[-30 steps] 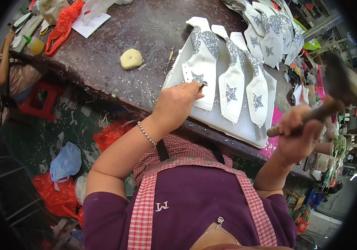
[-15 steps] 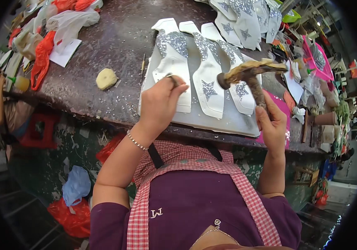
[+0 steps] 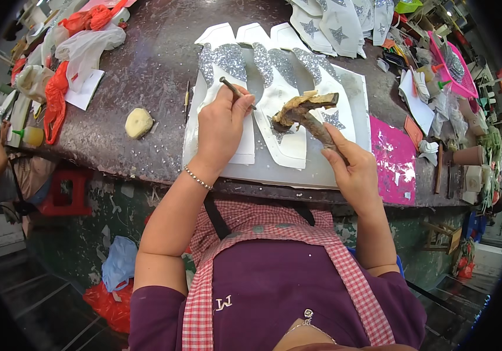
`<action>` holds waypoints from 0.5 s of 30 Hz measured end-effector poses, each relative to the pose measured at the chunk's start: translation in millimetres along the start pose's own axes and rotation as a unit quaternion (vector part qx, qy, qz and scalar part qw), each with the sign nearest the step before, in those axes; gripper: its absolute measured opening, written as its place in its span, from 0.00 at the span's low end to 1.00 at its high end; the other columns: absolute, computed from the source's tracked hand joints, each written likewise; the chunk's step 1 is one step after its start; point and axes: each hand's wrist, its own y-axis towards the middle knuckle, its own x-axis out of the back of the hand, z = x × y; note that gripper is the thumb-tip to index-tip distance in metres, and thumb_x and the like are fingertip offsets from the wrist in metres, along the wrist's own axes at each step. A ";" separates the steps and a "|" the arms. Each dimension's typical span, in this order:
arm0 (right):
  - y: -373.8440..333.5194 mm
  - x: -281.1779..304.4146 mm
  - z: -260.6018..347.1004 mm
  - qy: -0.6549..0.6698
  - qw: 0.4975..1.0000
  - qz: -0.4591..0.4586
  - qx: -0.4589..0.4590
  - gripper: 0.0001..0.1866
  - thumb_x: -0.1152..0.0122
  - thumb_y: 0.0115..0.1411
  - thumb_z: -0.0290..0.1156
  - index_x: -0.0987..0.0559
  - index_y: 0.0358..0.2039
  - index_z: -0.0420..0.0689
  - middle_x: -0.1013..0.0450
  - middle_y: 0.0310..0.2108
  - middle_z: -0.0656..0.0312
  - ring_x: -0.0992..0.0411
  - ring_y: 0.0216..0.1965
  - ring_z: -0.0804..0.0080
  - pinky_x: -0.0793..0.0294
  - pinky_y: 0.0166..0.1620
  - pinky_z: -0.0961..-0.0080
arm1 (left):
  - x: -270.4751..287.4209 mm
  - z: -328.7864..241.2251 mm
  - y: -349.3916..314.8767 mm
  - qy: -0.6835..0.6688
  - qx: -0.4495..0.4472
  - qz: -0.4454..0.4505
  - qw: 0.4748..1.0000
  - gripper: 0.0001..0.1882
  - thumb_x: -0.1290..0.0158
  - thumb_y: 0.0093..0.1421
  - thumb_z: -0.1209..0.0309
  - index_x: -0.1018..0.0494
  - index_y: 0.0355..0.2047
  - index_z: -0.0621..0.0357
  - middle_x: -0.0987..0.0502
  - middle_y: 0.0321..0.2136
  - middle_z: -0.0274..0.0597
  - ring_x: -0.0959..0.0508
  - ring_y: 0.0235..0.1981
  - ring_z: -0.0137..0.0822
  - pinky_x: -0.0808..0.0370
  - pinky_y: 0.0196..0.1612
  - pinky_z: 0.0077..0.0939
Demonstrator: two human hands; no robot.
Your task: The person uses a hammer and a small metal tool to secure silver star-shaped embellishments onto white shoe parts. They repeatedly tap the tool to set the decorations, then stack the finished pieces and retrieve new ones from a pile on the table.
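Observation:
My left hand (image 3: pixel 220 130) is closed around a thin dark metal punch (image 3: pixel 231 86), held slanting with its tip toward the right. It hovers over the leftmost white shoe-upper piece (image 3: pixel 242 146), which has a silver glitter panel. In my right hand (image 3: pixel 353 169) is the wooden handle of a hammer (image 3: pixel 319 130), its head wrapped in worn tan material. That head hangs over a second white piece (image 3: pixel 289 153), hiding part of its glitter star. A third such piece (image 3: pixel 344 126) lies to the right. All three rest on a pale grey board (image 3: pixel 353 93).
More star-marked white pieces (image 3: pixel 340 26) are piled at the back. A cream-coloured lump (image 3: pixel 139 123) and a thin pen-like tool (image 3: pixel 186 100) lie left of the board. Right of it are a pink glittery sheet (image 3: pixel 392 158) and a pink basket (image 3: pixel 461 82). Another person (image 3: pixel 5 175) sits far left.
The hammer has come down and left, nearer the pieces. The punch has tipped over, so its length now shows. The view has also shifted slightly.

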 end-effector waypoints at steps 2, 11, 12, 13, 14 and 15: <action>-0.3 -1.5 -2.0 0.023 1.000 0.001 -0.009 0.23 0.37 0.60 0.29 0.23 0.57 0.50 0.25 0.27 0.49 0.26 0.25 0.58 0.29 0.31 0.68 | 2.0 -4.9 1.1 0.046 0.023 0.033 0.998 0.08 0.47 0.67 0.71 0.25 0.39 0.66 0.18 0.30 0.41 0.17 0.33 0.28 0.20 0.38 0.22; -1.5 -5.7 -14.0 0.126 0.991 -0.016 -0.034 0.22 0.38 0.62 0.26 0.24 0.57 0.40 0.20 0.35 0.54 0.23 0.30 0.70 0.26 0.35 0.74 | -1.5 -12.3 0.2 0.121 -0.056 0.030 0.991 0.06 0.42 0.61 0.72 0.25 0.34 0.63 0.20 0.25 0.48 0.18 0.26 0.40 0.24 0.30 0.30; -1.3 -4.0 -18.0 0.153 0.987 -0.013 -0.051 0.22 0.39 0.62 0.26 0.25 0.57 0.39 0.20 0.34 0.57 0.25 0.29 0.73 0.27 0.34 0.76 | -3.1 -13.1 -1.9 0.127 -0.076 0.036 0.988 0.06 0.42 0.61 0.72 0.25 0.33 0.62 0.20 0.25 0.49 0.19 0.26 0.43 0.25 0.30 0.31; 4.3 -1.3 -18.5 0.183 0.981 -0.015 -0.062 0.22 0.39 0.63 0.26 0.25 0.57 0.38 0.21 0.32 0.60 0.26 0.28 0.76 0.27 0.32 0.77 | -4.4 -12.8 -1.3 0.136 -0.103 0.039 0.985 0.07 0.42 0.60 0.72 0.26 0.33 0.62 0.21 0.25 0.50 0.20 0.26 0.46 0.26 0.29 0.33; 9.4 6.1 -16.5 0.214 0.974 -0.033 -0.062 0.22 0.39 0.64 0.26 0.26 0.58 0.37 0.23 0.30 0.63 0.29 0.27 0.79 0.30 0.31 0.80 | -5.4 -11.8 -1.4 0.145 -0.130 0.043 0.980 0.07 0.41 0.60 0.71 0.26 0.33 0.62 0.22 0.25 0.51 0.20 0.25 0.48 0.26 0.29 0.34; 14.6 19.1 -10.7 0.244 0.966 -0.050 -0.063 0.23 0.40 0.64 0.27 0.27 0.59 0.36 0.25 0.28 0.66 0.31 0.26 0.82 0.32 0.29 0.82 | -6.0 -10.3 -2.4 0.135 -0.147 0.041 0.979 0.07 0.42 0.60 0.71 0.27 0.33 0.61 0.22 0.24 0.52 0.21 0.26 0.50 0.27 0.29 0.35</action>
